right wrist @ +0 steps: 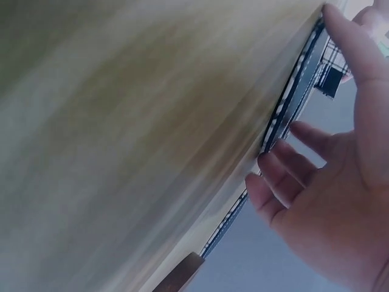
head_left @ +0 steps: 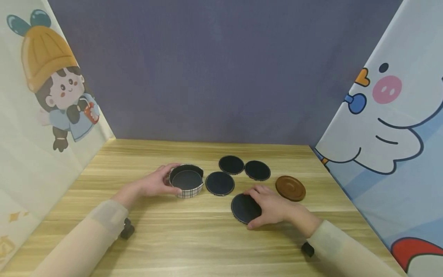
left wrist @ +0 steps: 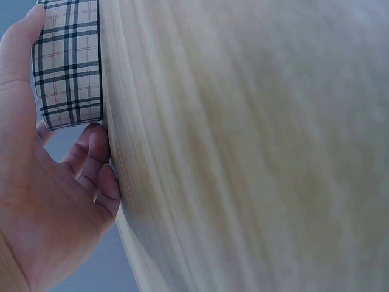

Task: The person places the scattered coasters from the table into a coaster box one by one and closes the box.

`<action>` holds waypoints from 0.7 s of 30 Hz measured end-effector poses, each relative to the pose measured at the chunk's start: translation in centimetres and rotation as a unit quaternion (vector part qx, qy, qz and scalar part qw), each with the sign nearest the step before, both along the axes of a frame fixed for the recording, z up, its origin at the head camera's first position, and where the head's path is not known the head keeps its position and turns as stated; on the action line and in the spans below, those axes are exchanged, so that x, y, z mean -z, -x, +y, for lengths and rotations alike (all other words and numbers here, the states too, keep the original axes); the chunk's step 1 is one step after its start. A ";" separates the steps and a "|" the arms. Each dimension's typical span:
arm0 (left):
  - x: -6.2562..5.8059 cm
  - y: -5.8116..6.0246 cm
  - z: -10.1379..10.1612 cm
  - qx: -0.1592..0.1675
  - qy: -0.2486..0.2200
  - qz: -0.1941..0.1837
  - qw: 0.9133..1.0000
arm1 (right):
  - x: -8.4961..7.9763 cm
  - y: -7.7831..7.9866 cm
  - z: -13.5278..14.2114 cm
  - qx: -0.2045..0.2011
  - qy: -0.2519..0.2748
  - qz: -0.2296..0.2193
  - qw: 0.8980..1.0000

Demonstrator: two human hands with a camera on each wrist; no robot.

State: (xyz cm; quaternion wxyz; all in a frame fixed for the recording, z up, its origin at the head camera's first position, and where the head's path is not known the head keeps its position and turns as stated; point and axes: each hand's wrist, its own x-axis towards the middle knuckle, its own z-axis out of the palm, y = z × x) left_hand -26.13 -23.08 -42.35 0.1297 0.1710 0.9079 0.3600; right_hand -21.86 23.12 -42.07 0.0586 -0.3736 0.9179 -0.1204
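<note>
My left hand grips the left side of a round coaster holder, thumb in front and fingers behind. The holder has a plaid outer wall, a dark inside and a gap in its rim at the right. To the right, my right hand spans a round black coaster on the table, thumb at its near edge and fingers at its far edge. Its stitched rim lies between thumb and fingertips in the right wrist view. The palm covers the coaster's right part in the head view.
Beyond the right hand lie three more black coasters, close together. A brown round dish sits right of them. A grey panel stands behind the wooden table, with printed cartoon panels at both sides.
</note>
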 end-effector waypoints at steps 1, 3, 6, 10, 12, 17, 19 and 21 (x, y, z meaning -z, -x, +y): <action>0.0 0.0 0.0 0.000 -0.001 0.000 1.000 | 0.0 0.0 0.1 -0.001 -0.001 -0.002 1.000; 0.0 0.0 0.0 0.000 -0.001 0.000 1.000 | -0.1 0.1 0.1 -0.001 -0.004 -0.010 1.000; 0.0 0.0 0.0 0.001 -0.001 0.001 1.000 | -0.3 0.3 0.1 0.010 -0.009 -0.032 0.999; -0.1 0.0 0.0 0.002 -0.001 0.002 1.000 | -0.4 0.4 -0.2 0.021 -0.013 -0.047 0.999; -0.1 -0.1 0.0 0.002 0.000 0.005 1.000 | -0.4 0.5 -0.2 0.025 -0.015 -0.049 0.998; -0.1 0.0 0.1 0.002 -0.002 0.006 1.000 | -0.2 0.4 -0.4 0.036 -0.016 -0.046 0.998; -0.1 0.0 0.1 0.002 -0.001 0.006 1.000 | -0.1 0.4 -0.4 0.038 -0.014 -0.045 0.998; 0.0 0.0 0.0 0.002 0.000 0.008 1.000 | -0.2 0.4 -0.4 0.037 -0.009 -0.044 0.998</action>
